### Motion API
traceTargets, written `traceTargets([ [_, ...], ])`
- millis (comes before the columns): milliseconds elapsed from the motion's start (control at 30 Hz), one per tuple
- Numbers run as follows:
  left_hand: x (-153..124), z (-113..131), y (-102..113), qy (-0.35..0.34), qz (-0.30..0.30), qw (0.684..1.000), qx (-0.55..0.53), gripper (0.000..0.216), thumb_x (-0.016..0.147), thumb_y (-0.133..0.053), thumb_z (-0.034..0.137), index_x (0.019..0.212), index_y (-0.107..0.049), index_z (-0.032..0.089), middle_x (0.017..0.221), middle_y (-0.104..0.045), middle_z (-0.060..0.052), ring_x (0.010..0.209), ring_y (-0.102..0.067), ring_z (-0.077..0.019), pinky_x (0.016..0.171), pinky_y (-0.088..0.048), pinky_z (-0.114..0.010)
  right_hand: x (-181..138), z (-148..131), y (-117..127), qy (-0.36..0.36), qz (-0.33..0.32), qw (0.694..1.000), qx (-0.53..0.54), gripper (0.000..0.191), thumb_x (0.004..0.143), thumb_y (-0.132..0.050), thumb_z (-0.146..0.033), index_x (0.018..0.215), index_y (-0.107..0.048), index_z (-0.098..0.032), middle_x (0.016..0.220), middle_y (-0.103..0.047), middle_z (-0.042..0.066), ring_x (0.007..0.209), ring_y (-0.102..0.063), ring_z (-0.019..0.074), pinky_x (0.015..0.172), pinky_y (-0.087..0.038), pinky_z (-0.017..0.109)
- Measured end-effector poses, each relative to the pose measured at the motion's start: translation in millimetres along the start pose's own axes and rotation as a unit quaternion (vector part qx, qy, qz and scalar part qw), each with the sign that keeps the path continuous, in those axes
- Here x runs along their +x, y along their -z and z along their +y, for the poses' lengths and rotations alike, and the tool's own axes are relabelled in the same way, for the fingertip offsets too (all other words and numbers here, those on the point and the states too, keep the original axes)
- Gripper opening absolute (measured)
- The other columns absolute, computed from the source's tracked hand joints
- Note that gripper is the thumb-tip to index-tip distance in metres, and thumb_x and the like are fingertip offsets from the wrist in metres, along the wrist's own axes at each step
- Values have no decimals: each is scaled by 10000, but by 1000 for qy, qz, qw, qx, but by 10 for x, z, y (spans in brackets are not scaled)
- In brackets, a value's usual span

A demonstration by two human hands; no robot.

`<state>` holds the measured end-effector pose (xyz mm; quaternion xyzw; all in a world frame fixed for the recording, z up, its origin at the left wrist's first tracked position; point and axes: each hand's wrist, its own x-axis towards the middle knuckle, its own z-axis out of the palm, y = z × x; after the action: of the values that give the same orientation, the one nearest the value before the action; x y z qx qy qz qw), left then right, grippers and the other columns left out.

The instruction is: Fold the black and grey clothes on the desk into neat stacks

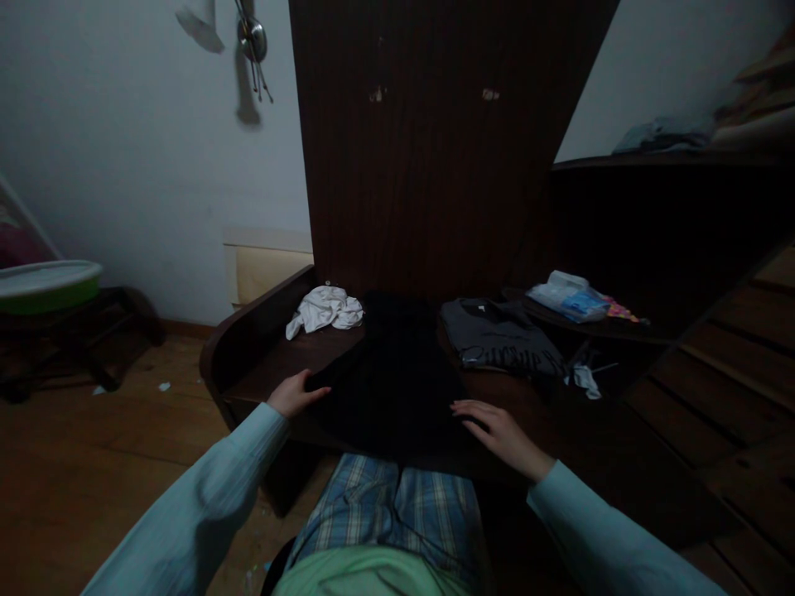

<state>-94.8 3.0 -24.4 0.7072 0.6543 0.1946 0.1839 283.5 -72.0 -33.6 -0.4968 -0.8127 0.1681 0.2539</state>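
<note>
A black garment (403, 381) lies spread over the dark wooden desk (267, 368) in front of me; its exact kind is hard to make out in the dim light. At its left edge, my left hand (296, 396) has the cloth between thumb and forefinger. My right hand (497, 430) is beside the garment's lower right edge, palm down, fingers stretched and apart, with nothing held in it. A crumpled white cloth (326, 310) sits at the back left. To the right lies a folded dark grey shirt (497, 335) with black lettering.
A blue-and-white plastic packet (568, 296) rests on a low shelf at the right, with a small white scrap (585, 381) below it. A tall dark panel (428, 165) rises behind the desk. At far left, a green basin (50, 285) stands on a dark stool (80, 339).
</note>
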Motion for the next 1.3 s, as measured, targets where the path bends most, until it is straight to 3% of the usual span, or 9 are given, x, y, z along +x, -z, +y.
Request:
traceTargets([
  [167,99,98,241,-24,90,976,-197,353,571,-507,526,615,-447,181,542,-505,23,550,-525,-156,497,-401,-243,-142,-43,220,-34,115,992,-23,239,799,-408,-330,896,-609,-243,922,-651,44,880,-594,198,822,-452,355],
  [333,-80,779,448,-128,157,963,-176,234,654,-486,399,654,-471,166,629,-535,9,652,-537,-156,607,-428,-250,-217,-149,308,-19,27,999,-21,201,767,-485,-362,862,-614,-241,900,-649,39,862,-593,196,797,-453,327],
  [400,-244,1123,310,-205,117,962,-137,187,704,-470,345,749,-509,167,745,-586,-8,721,-553,-159,674,-434,-258,-184,-197,296,-28,4,1000,-2,225,776,-476,-398,857,-614,-241,898,-648,37,862,-590,195,791,-451,320],
  [533,-513,1502,-190,-375,-101,922,8,237,681,-573,410,788,-541,200,805,-613,-23,769,-576,-183,696,-438,-258,-34,-264,291,-58,39,996,55,316,828,-364,-436,825,-600,-226,834,-653,36,835,-592,185,763,-449,303],
  [633,-528,1392,-399,-404,-146,903,2,273,733,-524,457,842,-539,206,890,-609,-33,838,-571,-176,737,-436,-255,105,-294,302,-67,47,993,80,297,807,-401,-447,814,-588,-216,800,-657,33,796,-600,180,719,-454,287],
  [800,-469,807,-295,-303,-15,952,-39,228,790,-453,405,823,-537,196,865,-575,-42,840,-531,-167,770,-421,-285,320,-347,232,-72,7,992,103,242,767,-459,-419,774,-562,-201,705,-638,13,688,-597,150,627,-453,253],
  [967,-650,397,-353,-307,23,951,-23,401,715,-524,505,965,-535,191,994,-548,-88,957,-492,-213,826,-409,-339,624,-313,-18,-101,36,985,132,205,722,-519,-369,825,-480,-196,663,-580,-22,588,-555,112,558,-431,229],
  [1133,-826,399,-774,-354,47,931,77,841,575,-613,585,1272,-338,202,1344,-303,-153,1228,-250,-330,987,-203,-505,1035,-256,-218,-193,54,973,115,295,658,-612,-334,864,-460,-186,634,-549,-36,544,-514,97,496,-395,208],
  [1300,-878,556,-1125,-367,70,917,143,718,670,-587,373,1308,-293,224,1383,-255,-136,1254,-218,-325,985,-170,-519,1196,-307,-256,-279,-53,932,225,233,615,-667,-288,732,-505,-167,514,-497,-62,424,-438,56,378,-319,163],
])
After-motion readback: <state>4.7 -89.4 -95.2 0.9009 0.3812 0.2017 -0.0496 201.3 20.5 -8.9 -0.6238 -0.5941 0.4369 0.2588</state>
